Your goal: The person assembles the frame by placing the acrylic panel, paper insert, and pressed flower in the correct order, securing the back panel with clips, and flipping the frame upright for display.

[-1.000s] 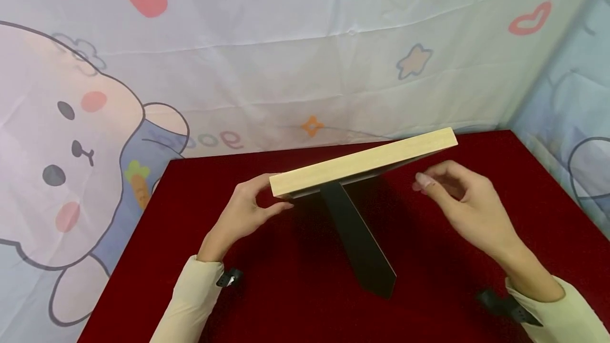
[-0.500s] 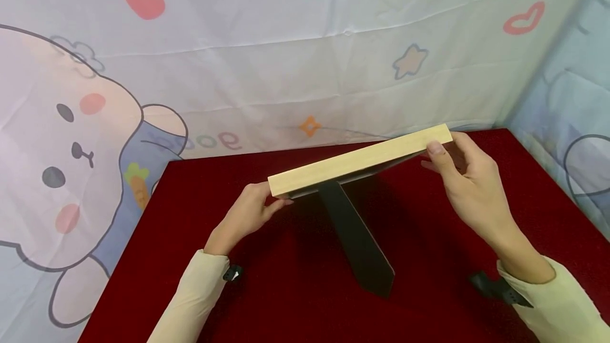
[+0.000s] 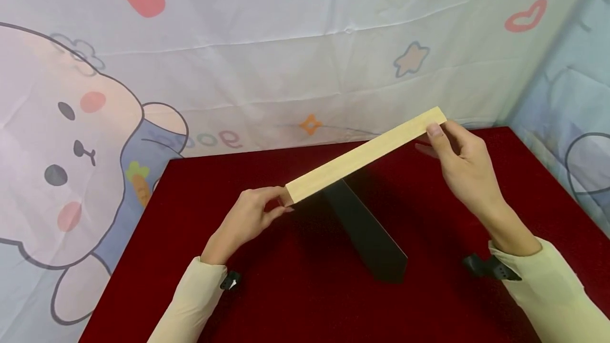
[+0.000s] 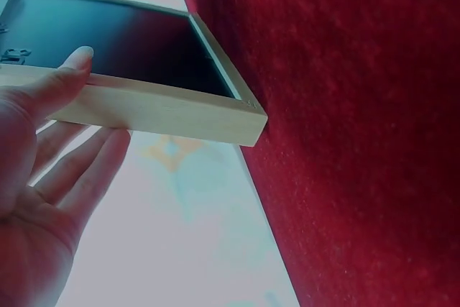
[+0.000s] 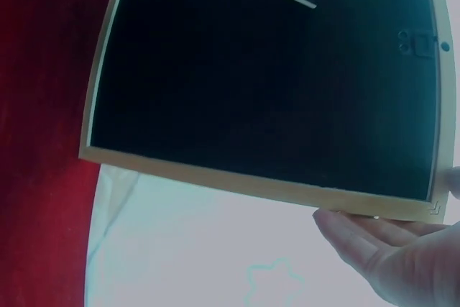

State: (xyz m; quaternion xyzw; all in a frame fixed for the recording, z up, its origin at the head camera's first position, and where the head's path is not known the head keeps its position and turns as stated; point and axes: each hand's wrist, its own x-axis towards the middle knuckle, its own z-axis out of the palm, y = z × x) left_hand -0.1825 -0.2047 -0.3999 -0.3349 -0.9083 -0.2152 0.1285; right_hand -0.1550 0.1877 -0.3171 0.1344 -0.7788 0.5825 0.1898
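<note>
A light wooden picture frame (image 3: pixel 367 155) stands tilted on the table, its top edge towards the head camera. Its dark stand leg (image 3: pixel 369 237) slants out from the back. My left hand (image 3: pixel 248 216) holds the frame's left side; in the left wrist view the thumb (image 4: pixel 72 70) lies over the wooden rim at the back and the fingers are at the outer side. My right hand (image 3: pixel 467 168) grips the right top corner, thumb on the top edge. The right wrist view shows the black backing (image 5: pixel 251 91) and a small metal hanger (image 5: pixel 417 42). The frame's front is hidden.
A dark red cloth (image 3: pixel 295 290) covers the table. Behind it hangs a pale printed curtain (image 3: pixel 267 62), close to the table's back edge. Black wrist straps (image 3: pixel 495 269) sit at both cuffs.
My right hand has come in from beside the frame and taken its right top corner. The frame's right end has swung away from me, and the stand leg has shifted slightly right.
</note>
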